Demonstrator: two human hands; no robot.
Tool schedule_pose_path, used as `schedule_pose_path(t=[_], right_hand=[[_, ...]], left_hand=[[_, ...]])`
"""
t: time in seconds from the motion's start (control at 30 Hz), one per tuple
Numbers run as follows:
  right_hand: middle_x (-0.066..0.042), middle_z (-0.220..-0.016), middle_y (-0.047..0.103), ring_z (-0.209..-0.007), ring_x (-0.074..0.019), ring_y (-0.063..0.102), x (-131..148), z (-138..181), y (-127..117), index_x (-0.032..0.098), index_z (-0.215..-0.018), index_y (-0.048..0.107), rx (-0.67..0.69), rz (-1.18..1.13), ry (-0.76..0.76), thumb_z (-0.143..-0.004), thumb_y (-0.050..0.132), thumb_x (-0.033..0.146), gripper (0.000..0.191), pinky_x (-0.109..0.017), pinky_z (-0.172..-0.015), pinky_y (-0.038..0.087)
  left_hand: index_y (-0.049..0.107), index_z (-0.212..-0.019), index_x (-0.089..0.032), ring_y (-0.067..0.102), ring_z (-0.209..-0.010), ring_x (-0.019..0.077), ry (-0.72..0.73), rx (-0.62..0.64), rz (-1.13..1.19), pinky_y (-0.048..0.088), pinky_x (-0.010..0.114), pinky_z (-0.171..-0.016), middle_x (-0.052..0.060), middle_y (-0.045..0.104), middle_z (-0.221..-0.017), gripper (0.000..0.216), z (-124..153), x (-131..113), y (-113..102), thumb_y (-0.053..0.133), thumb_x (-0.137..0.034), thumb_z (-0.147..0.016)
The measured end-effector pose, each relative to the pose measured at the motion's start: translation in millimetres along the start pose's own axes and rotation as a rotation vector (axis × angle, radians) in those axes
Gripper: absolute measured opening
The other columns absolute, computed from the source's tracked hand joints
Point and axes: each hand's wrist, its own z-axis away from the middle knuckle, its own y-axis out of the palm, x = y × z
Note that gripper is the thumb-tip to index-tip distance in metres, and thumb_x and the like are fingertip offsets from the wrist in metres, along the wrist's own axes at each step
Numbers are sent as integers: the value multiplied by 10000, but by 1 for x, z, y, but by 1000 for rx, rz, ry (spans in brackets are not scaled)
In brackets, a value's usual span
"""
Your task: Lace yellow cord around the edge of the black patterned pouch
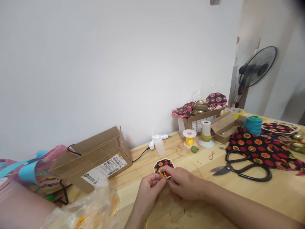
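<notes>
Low in the middle of the head view, my left hand [150, 190] and my right hand [182, 181] meet with their fingertips almost touching. Both are pinched on a yellow cord [163, 173], which is looped between them. Just behind the fingers is a patterned fabric piece [164, 163], black with red and orange circles and a pale edge. The fingers cover its lower part, and whether they also grip it I cannot tell. A loose length of yellow cord trails over the wood to the right of my right hand.
Black-handled scissors [241, 168] lie right of my forearm, beside patterned cloth [252, 144]. Behind stand a yellow cord spool [190, 142], a white bottle [159, 145] and a teal thread cone [253, 125]. At left are a cardboard box [95, 159] and a plastic bag [95, 203].
</notes>
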Motion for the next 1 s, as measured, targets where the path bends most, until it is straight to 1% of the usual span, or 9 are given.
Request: schedule_pose_path(t=[0.07, 0.17, 0.3, 0.37, 0.43, 0.57, 0.73, 0.9, 1.0], right_hand=[[63, -457, 510, -468, -113, 505, 0, 0, 1, 202, -1069, 443, 5, 73, -16, -705, 373, 75, 391, -187, -519, 354], [48, -474, 526, -506, -127, 512, 1, 1, 0, 201, -1073, 448, 16, 148, -34, -726, 380, 110, 366, -187, -516, 346], [25, -510, 551, -559, -134, 524, 2, 0, -3, 229, -1002, 520, -39, 204, -26, -799, 361, 228, 258, -186, -515, 336], [12, -552, 579, -573, -131, 526, -1, -1, -3, 240, -920, 577, -82, 249, -5, -799, 373, 250, 237, -188, -515, 324], [5, -591, 605, -566, -128, 524, -5, -3, -2, 244, -840, 619, -131, 306, 24, -760, 429, 240, 207, -190, -500, 304], [13, -591, 624, -520, -113, 514, -12, -6, 0, 254, -756, 651, -215, 335, 52, -705, 490, 228, 171, -190, -476, 284], [21, -655, 636, -581, -106, 536, -13, -8, 0, 237, -718, 644, -284, 288, -20, -680, 519, 192, 138, -182, -513, 319], [12, -692, 596, -663, -100, 524, -17, -9, 2, 209, -667, 622, -310, 262, -166, -690, 537, 173, 95, -170, -564, 343], [11, -711, 589, -689, -105, 518, -18, -8, 2, 214, -687, 629, -299, 273, -178, -677, 551, 153, 99, -174, -583, 347]], left_hand=[[567, -584, -104, 305, -413, 49, 11, -7, -44, 173, 173, -401, -45, 448, -460, 319, 0, 2, 1, 602, -419, -618], [528, -528, -125, 291, -404, 53, 30, -51, -103, 183, 177, -399, -63, 404, -431, 329, -1, 5, 1, 564, -428, -649], [503, -509, -137, 263, -372, 50, 45, -70, -140, 171, 180, -378, -76, 370, -395, 329, -1, 6, 0, 524, -417, -679], [528, -524, -129, 278, -361, 48, 36, -59, -145, 175, 179, -371, -64, 405, -404, 327, -1, 6, 0, 515, -413, -687], [564, -548, -117, 313, -357, 49, 24, -62, -144, 190, 176, -366, -43, 455, -427, 327, -1, 5, 0, 523, -413, -682], [639, -613, -101, 403, -390, 63, 15, -102, -88, 262, 172, -385, 9, 572, -506, 307, 1, 0, 0, 590, -403, -628], [679, -643, -110, 487, -450, 91, 19, -147, 62, 368, 186, -457, 51, 653, -540, 275, -1, -4, -2, 678, -365, -541], [675, -641, -115, 516, -474, 92, 33, -170, 107, 386, 175, -473, 54, 675, -583, 206, -2, -2, -4, 680, -305, -561], [653, -638, -115, 534, -502, 97, 55, -163, 91, 384, 168, -474, 38, 666, -585, 144, -1, -2, -4, 667, -245, -578]])
